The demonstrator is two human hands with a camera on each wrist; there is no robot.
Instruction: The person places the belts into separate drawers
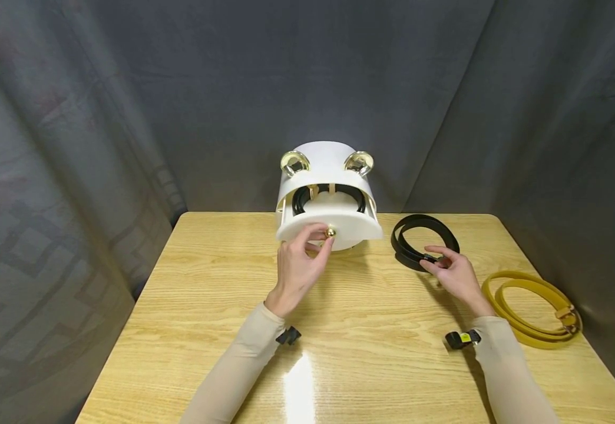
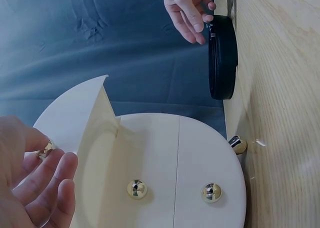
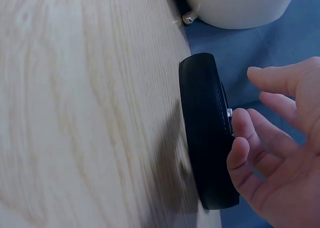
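Left grip (image 1: pixel 298 266) on gold knob (image 1: pixel 331 232) of white drawer (image 1: pixel 357 229)

Pale beige sleeves (image 1: pixel 240 366), black wrist straps (image 1: pixel 453 340), one marked yellow

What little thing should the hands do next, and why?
I think the right hand should gently close its fingers on the coiled black leather-look belt. Those fingers are right at the belt but don't seem to grip it yet. The left hand is busy pinching the shiny gold round knob of the open white curved drawer, so the right hand looks freer.
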